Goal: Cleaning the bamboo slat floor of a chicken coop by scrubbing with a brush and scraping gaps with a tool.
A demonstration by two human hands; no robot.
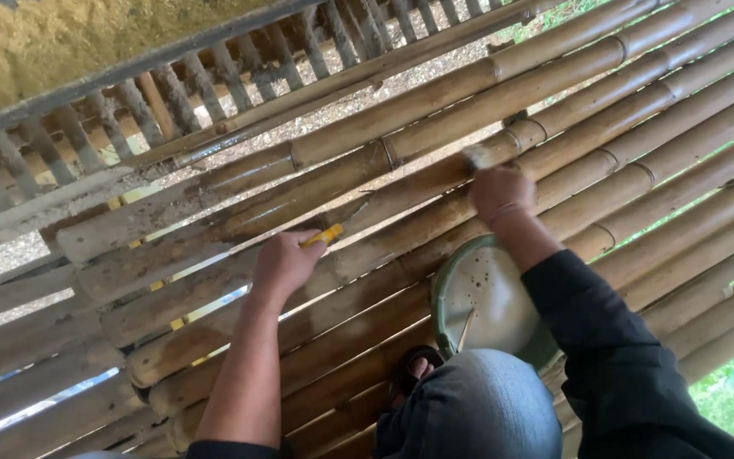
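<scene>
Head camera looks down: the left hand (285, 263) grips a yellow-handled tool (324, 235) at frame centre, and the right hand (499, 192) is closed around a brush (479, 155) on the bamboo poles (401, 110). A green bowl (479, 297) sits lower right. I think long strokes along the pole work best.

The person's left arm is bare from the hand (286, 262) down to a dark sleeve edge that shows only at the bottom of the view. The right arm wears a long black fabric sleeve (613, 357), loosely creased and pushed up short of the wrist, and a thin pale band rings the wrist just below the right hand (501, 192). Grey-blue denim trousers (473, 408) cover the knee, and a dark open sandal (418, 367) shows bare toes.
</scene>
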